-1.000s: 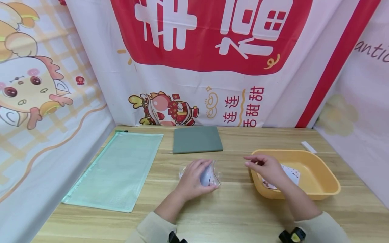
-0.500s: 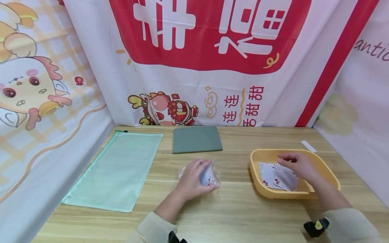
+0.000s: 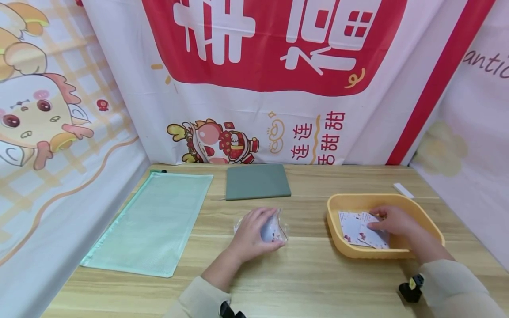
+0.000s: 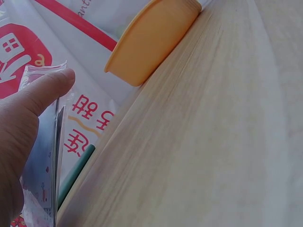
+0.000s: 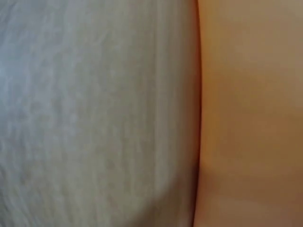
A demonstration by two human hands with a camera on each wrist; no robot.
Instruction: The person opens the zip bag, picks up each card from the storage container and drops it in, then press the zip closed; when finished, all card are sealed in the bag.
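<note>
My left hand grips a small clear plastic pouch with printed pale-blue cards inside, standing on edge and bowed. In the left wrist view the thumb of that hand lies over the pouch's top edge. Inside the yellow basin, my right hand has thumb and forefinger at the upper edge of a printed white card, seemingly pinching it. Another such card lies partly under it on the left. The right wrist view shows the basin's wall but no hand.
A mint-green mesh zip bag lies flat at the left of the wooden table. A dark green notebook sits at the back. Behind the basin is a small white strip. Printed cloths enclose the back and sides.
My right hand has moved right from the basin's left rim, then down onto the right-hand card. My left hand keeps its hold on the pouch in the same place.
</note>
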